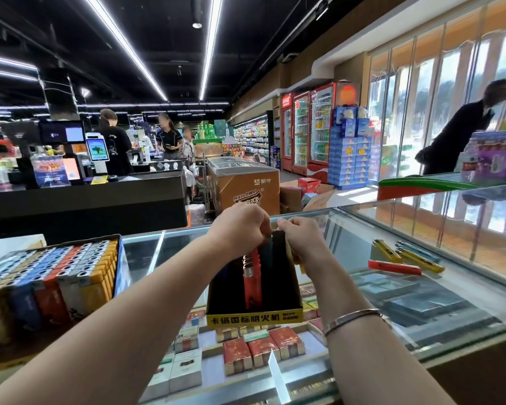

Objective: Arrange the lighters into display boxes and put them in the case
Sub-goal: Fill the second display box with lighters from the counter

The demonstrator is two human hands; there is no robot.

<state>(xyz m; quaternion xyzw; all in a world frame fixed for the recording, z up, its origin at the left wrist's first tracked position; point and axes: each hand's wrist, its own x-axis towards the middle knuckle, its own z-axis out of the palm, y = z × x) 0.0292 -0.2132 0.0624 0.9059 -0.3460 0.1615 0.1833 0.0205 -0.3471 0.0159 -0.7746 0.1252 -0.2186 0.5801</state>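
A black display box with a yellow front strip stands on the glass case. Inside it lies a row of red lighters and a teal lighter. My left hand curls over the box's far end and grips the tops of the teal and red lighters. My right hand pinches the box's far right rim. Loose lighters lie on the glass to the right: a red one, yellow ones and a blue one.
A full box of lighters in blue, red, grey and yellow stands at the left. Cigarette packs show under the glass. A raised glass counter runs along the right. A checkout desk and several people are beyond.
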